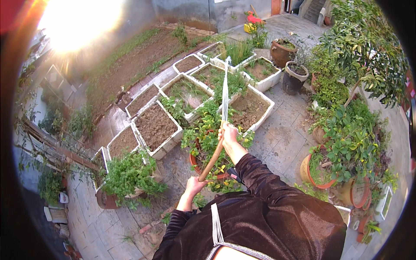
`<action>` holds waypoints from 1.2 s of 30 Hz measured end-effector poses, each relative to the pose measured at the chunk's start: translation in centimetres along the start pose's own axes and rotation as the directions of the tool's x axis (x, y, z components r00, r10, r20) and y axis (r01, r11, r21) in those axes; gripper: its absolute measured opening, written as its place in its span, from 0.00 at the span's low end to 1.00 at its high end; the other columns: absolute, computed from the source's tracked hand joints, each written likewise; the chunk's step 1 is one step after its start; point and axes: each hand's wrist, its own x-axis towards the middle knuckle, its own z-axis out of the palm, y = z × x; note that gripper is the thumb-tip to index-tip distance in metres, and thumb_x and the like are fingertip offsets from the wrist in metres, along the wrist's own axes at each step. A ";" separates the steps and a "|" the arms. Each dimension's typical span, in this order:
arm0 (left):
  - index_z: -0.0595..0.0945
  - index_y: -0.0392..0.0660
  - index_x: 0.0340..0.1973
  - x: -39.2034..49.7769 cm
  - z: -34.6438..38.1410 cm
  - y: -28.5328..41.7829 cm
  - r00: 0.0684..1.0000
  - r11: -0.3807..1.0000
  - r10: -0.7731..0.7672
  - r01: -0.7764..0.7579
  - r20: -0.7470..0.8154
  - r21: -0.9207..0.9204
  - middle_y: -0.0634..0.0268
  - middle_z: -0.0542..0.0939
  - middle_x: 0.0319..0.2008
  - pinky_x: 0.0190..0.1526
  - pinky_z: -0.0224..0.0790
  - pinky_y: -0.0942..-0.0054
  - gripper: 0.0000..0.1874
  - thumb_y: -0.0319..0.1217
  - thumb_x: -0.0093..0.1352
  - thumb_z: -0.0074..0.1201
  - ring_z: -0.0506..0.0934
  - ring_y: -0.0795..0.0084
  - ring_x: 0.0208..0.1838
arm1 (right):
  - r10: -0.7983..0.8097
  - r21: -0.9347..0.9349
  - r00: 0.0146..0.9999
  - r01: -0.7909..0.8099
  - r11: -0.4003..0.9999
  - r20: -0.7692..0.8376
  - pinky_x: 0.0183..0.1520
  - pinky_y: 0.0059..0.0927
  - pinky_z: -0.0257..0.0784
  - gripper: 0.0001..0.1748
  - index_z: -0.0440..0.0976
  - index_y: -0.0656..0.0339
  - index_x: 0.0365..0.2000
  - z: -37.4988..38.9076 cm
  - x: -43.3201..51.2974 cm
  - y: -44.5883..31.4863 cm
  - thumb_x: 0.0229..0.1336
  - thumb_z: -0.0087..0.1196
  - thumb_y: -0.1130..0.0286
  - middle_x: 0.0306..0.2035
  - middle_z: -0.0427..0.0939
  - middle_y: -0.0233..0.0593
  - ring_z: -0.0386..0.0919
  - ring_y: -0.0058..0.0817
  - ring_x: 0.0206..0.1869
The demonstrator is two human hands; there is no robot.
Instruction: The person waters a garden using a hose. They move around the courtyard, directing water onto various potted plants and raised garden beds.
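Note:
My right hand [229, 133] grips a tan hose [213, 161] close to its outlet. Lower down, my left hand [194, 186] is closed around the same hose. A stream of water [225, 94] shoots from the outlet and reaches towards a white planter box with tall grassy plants [239, 52]. Under the stream lie a box of leafy green growth [217, 76] and a box of bare brown soil [248, 109]. A potted shrub with yellowing leaves [204, 130] stands just beneath my hands, partly hidden by them and the hose.
More white planter boxes with soil [157, 125] stand to the left, beside a bushy green plant [131, 175]. Large pots [294, 78] and a shrub in a yellowish pot [307, 169] line the right side. Grey paving [279, 130] runs between. Strong sun glare [81, 22] covers the upper left.

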 end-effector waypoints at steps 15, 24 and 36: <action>0.81 0.37 0.27 0.1 0.5 0.2 1.000 0.999 -0.016 0.017 -0.004 0.028 0.64 0.75 0.13 0.23 0.66 0.71 0.19 0.42 0.54 0.63 0.73 0.76 0.18 | 0.001 0.010 1.000 -0.001 1.000 0.006 0.13 0.24 0.58 0.12 0.70 0.60 0.30 -0.6 0.4 0.1 0.62 0.46 0.62 0.15 0.67 0.32 0.63 0.21 0.12; 0.84 0.42 0.31 0.0 0.3 0.6 0.998 0.997 -0.059 0.059 0.013 0.055 0.54 0.80 0.20 0.34 0.70 0.66 0.20 0.46 0.54 0.60 0.80 0.61 0.28 | 0.031 0.011 0.999 -0.031 0.999 0.013 0.12 0.25 0.58 0.14 0.69 0.60 0.26 -0.9 0.9 0.0 0.61 0.47 0.60 0.15 0.67 0.33 0.63 0.21 0.11; 0.83 0.40 0.29 0.4 0.4 0.4 0.999 0.998 -0.015 0.017 -0.034 0.068 0.63 0.76 0.15 0.26 0.66 0.71 0.19 0.44 0.54 0.62 0.75 0.72 0.20 | 0.040 0.032 0.999 -0.040 0.999 0.020 0.12 0.25 0.58 0.13 0.69 0.59 0.28 -1.2 1.1 -0.1 0.62 0.45 0.61 0.15 0.67 0.32 0.63 0.21 0.11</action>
